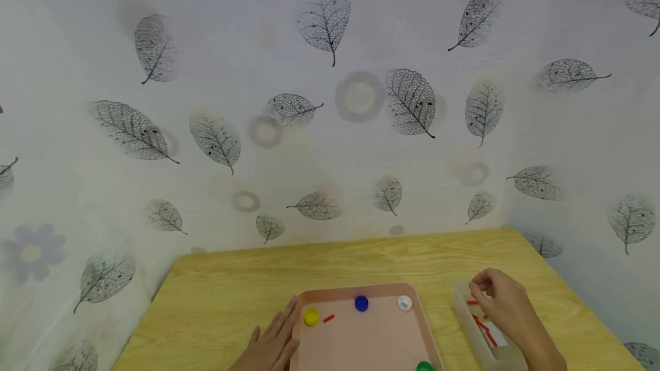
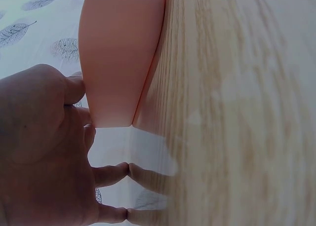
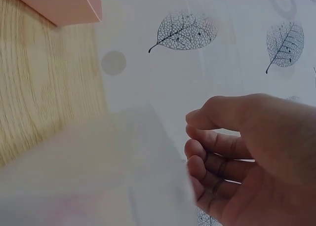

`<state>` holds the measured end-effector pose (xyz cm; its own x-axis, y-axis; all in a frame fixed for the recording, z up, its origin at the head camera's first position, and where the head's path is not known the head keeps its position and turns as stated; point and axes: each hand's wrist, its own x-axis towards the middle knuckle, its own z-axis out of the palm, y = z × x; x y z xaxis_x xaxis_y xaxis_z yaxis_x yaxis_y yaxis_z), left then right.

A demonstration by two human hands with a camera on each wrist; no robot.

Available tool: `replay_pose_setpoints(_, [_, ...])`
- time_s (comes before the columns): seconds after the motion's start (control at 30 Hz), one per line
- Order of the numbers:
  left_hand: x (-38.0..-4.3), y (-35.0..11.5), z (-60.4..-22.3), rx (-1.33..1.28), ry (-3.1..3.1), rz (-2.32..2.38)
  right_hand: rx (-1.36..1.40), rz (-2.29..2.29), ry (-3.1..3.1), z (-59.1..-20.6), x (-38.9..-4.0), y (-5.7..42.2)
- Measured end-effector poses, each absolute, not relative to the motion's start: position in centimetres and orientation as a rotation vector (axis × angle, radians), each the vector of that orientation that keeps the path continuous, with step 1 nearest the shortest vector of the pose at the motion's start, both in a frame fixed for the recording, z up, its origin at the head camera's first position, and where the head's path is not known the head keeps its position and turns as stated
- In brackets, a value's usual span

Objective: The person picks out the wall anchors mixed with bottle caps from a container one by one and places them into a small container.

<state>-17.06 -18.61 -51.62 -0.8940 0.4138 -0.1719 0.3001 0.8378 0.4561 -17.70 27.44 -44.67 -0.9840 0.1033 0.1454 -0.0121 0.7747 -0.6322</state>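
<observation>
A pink tray (image 1: pixel 361 336) lies on the wooden table. My left hand (image 1: pixel 270 339) rests against its left edge with the fingers fairly straight; the left wrist view shows this hand (image 2: pixel 44 152) at the tray's outer wall (image 2: pixel 123 58). Inside the tray are a yellow round cap (image 1: pixel 311 316), a short red stick (image 1: pixel 329 318), a blue cap (image 1: pixel 361 303), a white cap (image 1: pixel 404 303) and a green cap (image 1: pixel 425 366). Over a beige box (image 1: pixel 476 342) hovers my right hand (image 1: pixel 502 302), fingers curled and thumb against the index fingertip. Nothing shows between them.
Several red sticks (image 1: pixel 484 330) lie in the box, partly over a white piece (image 1: pixel 497 334). Bare wood (image 1: pixel 309 265) runs behind the tray. A leaf-patterned wall covering (image 1: pixel 330 147) stands at the back and sides of the table.
</observation>
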Motion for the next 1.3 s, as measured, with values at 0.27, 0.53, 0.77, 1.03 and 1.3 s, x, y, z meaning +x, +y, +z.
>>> replay_pose_setpoints(0.27, [-16.9, -18.7, -51.4, 0.537, 2.757, 0.617, 0.054, 0.955, -2.744, -44.5, -18.1, 24.9])
replay_pose_setpoints(0.53, [-16.6, -18.8, -51.2, 0.540, 2.763, 0.608, 0.109, 1.007, -2.764, -44.5, -18.2, 22.4])
replay_pose_setpoints(0.77, [-16.6, -18.9, -51.1, 0.524, 2.757, 0.595, 0.201, 1.036, -2.740, -45.0, -18.3, 20.4])
replay_pose_setpoints(1.03, [-16.5, -18.8, -51.1, 0.551, 2.746, 0.626, 0.228, 1.138, -2.803, -45.3, -18.2, 18.4])
replay_pose_setpoints(1.3, [-16.7, -18.9, -50.9, 0.603, 2.742, 0.691, 0.370, 1.142, -2.756, -46.0, -18.3, 16.3])
